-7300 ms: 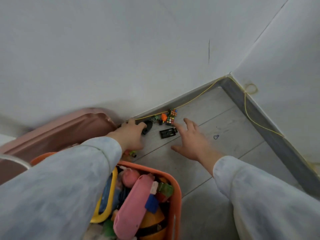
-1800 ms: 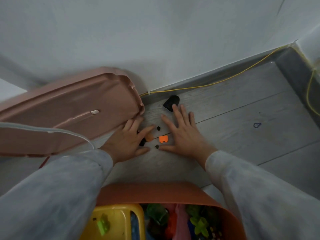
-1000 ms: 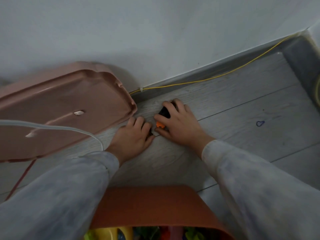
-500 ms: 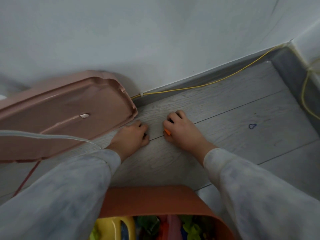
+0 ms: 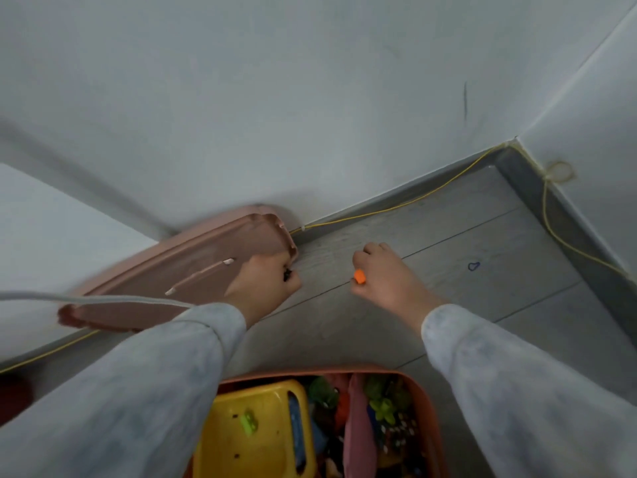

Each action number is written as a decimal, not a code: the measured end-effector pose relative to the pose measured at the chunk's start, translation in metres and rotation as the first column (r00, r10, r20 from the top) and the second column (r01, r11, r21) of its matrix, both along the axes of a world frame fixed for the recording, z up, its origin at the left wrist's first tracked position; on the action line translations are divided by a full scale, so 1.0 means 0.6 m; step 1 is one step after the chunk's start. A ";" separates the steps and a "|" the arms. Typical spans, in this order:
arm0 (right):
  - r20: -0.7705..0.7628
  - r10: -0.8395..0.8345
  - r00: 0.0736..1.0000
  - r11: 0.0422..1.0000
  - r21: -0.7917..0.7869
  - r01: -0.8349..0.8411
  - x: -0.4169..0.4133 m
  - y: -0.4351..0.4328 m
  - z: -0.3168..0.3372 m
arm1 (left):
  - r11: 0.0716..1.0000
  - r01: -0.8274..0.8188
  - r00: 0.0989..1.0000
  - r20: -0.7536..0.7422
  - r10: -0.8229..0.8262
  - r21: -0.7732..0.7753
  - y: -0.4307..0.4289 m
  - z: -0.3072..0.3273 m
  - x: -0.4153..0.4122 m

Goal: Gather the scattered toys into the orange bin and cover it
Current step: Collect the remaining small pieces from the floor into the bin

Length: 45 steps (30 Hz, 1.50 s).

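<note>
The orange bin [image 5: 427, 401] stands at the bottom centre, packed with toys, among them a yellow toy [image 5: 255, 429] and a pink one [image 5: 358, 432]. Its pink lid [image 5: 193, 270] leans against the wall on the left. My left hand [image 5: 265, 288] hovers in front of the lid's right end, fingers curled round small black pieces [image 5: 286, 273]. My right hand [image 5: 382, 277] is lifted off the floor to the right of it, curled round a small orange toy piece [image 5: 359, 276] that peeks out at the thumb side. Anything else in that fist is hidden.
A yellow cord [image 5: 396, 208] runs along the grey skirting into the room corner at upper right. A blue scribble [image 5: 474, 266] marks the grey plank floor. A white cable [image 5: 86, 299] crosses in front of the lid. White walls rise behind.
Both hands have closed on the small pieces and lifted from the floor, drawing apart. The black toy and orange piece no longer lie on the planks.
</note>
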State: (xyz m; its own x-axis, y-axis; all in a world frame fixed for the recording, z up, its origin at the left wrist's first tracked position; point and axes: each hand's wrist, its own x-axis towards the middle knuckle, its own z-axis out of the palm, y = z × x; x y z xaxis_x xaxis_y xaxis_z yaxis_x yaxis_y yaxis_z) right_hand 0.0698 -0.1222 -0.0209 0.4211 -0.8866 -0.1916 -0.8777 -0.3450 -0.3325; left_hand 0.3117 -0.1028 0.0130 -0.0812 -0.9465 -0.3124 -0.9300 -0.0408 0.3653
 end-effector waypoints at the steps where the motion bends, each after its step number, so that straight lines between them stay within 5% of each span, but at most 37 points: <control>1: 0.022 -0.030 0.999 1.000 0.008 0.029 0.003 0.003 0.025 | 1.000 -0.005 1.000 -0.027 0.004 -0.008 0.010 0.018 -0.003; 12: 0.066 0.121 0.991 0.992 0.031 -0.123 0.074 0.160 0.224 | 0.996 -0.081 0.971 -0.225 0.085 0.027 0.157 0.152 -0.039; 28: -0.088 0.187 0.979 0.979 0.097 -0.178 0.022 0.338 0.161 | 0.966 0.182 0.908 -0.346 -0.237 -0.183 0.201 0.111 -0.056; 35: -0.045 0.367 0.929 0.930 0.033 -0.365 -0.023 0.313 0.181 | 0.903 0.378 0.833 -0.352 -0.427 -0.202 0.248 0.118 -0.061; 40: -0.098 0.398 0.912 0.915 -0.033 -0.403 -0.100 0.213 0.222 | 0.853 0.503 0.832 -0.190 -0.521 -0.139 0.278 0.128 -0.081; 45: -0.147 0.290 0.946 0.954 -0.037 -0.298 -0.166 0.129 0.203 | 0.915 0.374 0.903 -0.162 -0.397 -0.153 0.280 0.131 -0.108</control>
